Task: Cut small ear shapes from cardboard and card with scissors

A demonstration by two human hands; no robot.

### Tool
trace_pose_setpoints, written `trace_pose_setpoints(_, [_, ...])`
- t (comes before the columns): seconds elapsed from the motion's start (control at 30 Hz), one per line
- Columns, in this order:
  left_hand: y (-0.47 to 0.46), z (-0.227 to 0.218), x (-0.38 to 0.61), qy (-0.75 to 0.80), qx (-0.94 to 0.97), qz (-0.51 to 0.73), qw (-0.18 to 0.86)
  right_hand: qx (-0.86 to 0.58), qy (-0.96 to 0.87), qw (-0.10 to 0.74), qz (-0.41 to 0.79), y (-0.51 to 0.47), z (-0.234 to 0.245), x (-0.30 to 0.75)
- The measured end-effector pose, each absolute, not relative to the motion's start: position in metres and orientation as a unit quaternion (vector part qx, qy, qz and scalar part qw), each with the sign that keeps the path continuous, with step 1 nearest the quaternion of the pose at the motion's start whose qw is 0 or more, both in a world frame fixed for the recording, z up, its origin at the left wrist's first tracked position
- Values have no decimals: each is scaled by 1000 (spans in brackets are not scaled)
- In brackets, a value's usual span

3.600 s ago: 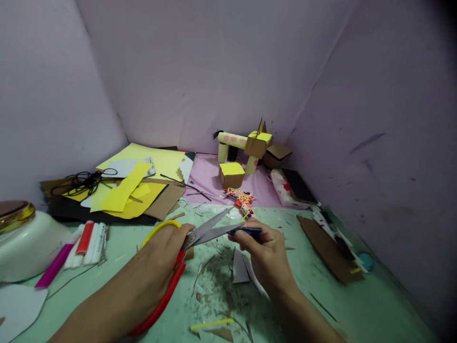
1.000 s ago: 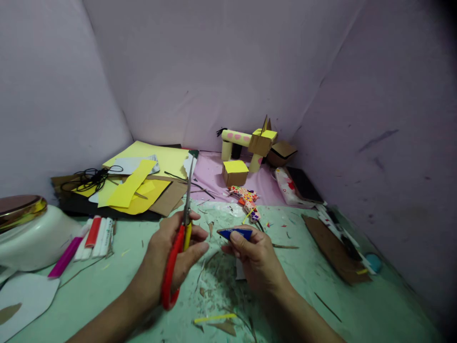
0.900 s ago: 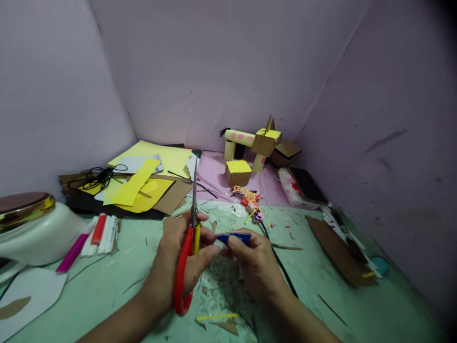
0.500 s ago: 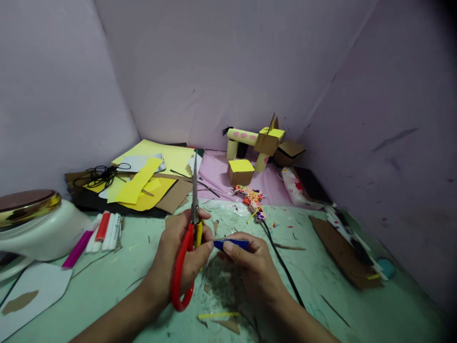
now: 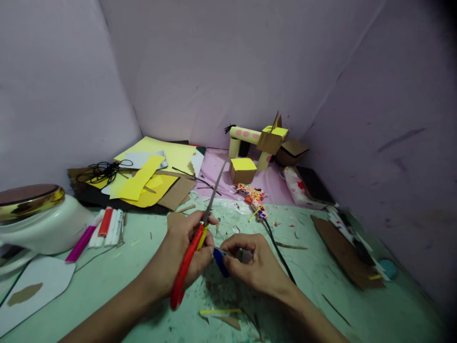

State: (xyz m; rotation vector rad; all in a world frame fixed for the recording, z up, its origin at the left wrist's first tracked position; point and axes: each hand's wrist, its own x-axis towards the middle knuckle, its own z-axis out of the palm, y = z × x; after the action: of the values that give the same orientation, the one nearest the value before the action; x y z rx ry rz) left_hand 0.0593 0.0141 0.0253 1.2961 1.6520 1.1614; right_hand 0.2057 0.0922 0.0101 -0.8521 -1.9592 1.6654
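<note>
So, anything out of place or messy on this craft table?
Yes. Cardboard scraps and slivers litter the green table around both hands. The left hand grips the red-handled scissors, blades shut and pointing up and away, while the right hand pinches a small blue piece.

Most of the small blue piece (image 5: 221, 261) is hidden between the fingers of the left hand (image 5: 182, 252) and the right hand (image 5: 255, 264), so its shape cannot be told. The middle of the scissors (image 5: 194, 243) is covered by the left hand, and whether the blades are shut is not clear. Both forearms are cut off by the bottom edge. The white pot (image 5: 34, 224) at the worktop's left edge is cut off too. The scraps are too small to be named.
</note>
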Motion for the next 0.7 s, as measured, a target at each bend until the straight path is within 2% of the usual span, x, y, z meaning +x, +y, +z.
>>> trace_pose_setpoints(0.23, [17, 34, 54, 653, 436, 493, 376, -290, -596, 213, 718, 99, 10, 208])
trace_pose_setpoints(0.33, [16, 35, 53, 688, 467, 454, 319, -316, -538, 224, 749, 103, 4, 207])
trace_pose_setpoints(0.43, [17, 32, 48, 754, 520, 353, 187, -345, -454, 300, 765, 109, -1, 208])
trace_pose_setpoints(0.53, [19, 26, 41, 817, 550, 154, 81, -365, -351, 370, 779, 115, 0, 210])
trace_pose_setpoints(0.6, [21, 22, 37, 830, 553, 39, 67, -370, -312, 378, 789, 116, 2, 210])
trace_pose_setpoints(0.7, [22, 19, 33, 825, 559, -12, 82, -370, -296, 372, 798, 114, 2, 208])
